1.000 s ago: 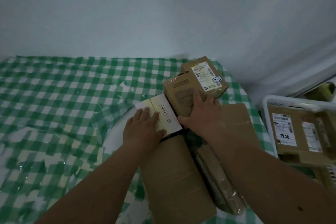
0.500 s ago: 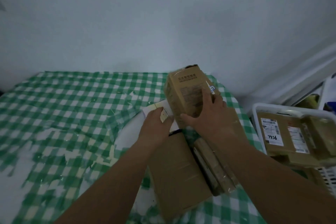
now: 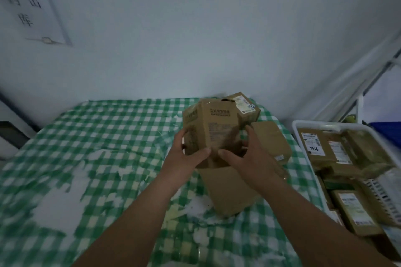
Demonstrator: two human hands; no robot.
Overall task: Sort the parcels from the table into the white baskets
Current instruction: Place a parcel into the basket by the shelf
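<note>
Checked tablecloth (image 3: 104, 136) underneath; left hand (image 3: 186, 158), right hand (image 3: 249, 158) both grasping printed box (image 3: 217, 132); keep thumbs under, swing rightward over white basket (image 3: 303, 124) rim, lower flat

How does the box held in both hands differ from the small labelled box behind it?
The held box is lifted and gripped by the left hand and right hand; the small box rests on the table. The held box looks larger, with printed text; the small one bears a white label. Both are brown cardboard.

Brown cardboard parcels (image 3: 213, 134) — green-and-white checked tablecloth (image 3: 108, 136) — white basket (image 3: 303, 124)
</note>
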